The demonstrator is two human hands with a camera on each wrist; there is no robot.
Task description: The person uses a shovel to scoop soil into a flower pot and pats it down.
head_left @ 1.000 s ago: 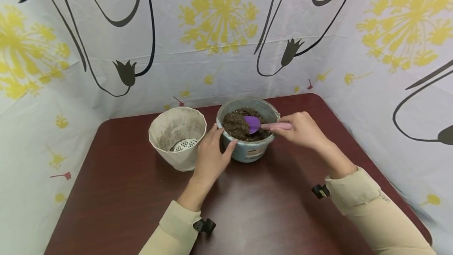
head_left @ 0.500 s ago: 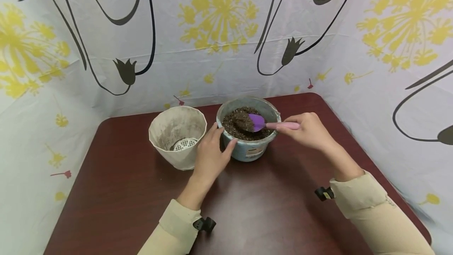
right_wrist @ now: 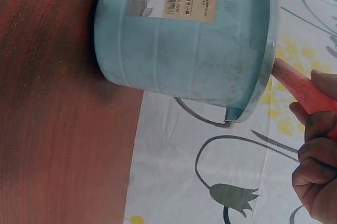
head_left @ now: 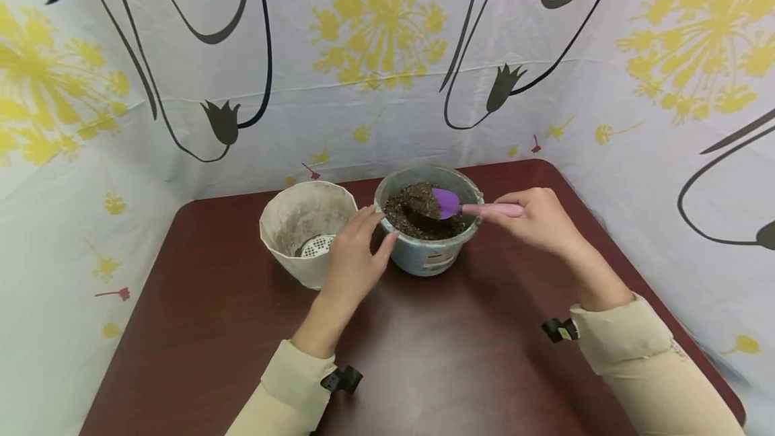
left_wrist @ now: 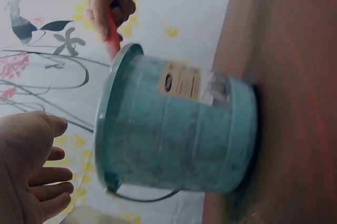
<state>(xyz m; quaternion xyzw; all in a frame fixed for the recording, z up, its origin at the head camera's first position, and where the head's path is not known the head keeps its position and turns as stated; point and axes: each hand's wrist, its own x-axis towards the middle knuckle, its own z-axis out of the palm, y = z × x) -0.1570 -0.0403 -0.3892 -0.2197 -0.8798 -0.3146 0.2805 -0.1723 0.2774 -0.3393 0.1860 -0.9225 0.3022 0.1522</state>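
Note:
A blue-green bucket of dark soil stands on the table. My right hand grips the pink handle of a purple-bladed hand trowel, whose blade carries a heap of soil inside the bucket, near rim height. In the right wrist view, curled fingers wrap that handle. My left hand is at the bucket's left side with fingers loosely extended; the left wrist view shows it apart from the rim. Left of the bucket stands an off-white faceted flowerpot with a perforated base, partly hidden by that hand.
The dark red-brown table has rounded far corners. A white cloth printed with yellow and dark flowers surrounds it at the back and sides. The bucket's thin handle hangs at its side.
The trowel has risen out of the soil with a heap on its blade and shifted slightly right. My left hand has come off the bucket's rim. The view has turned slightly.

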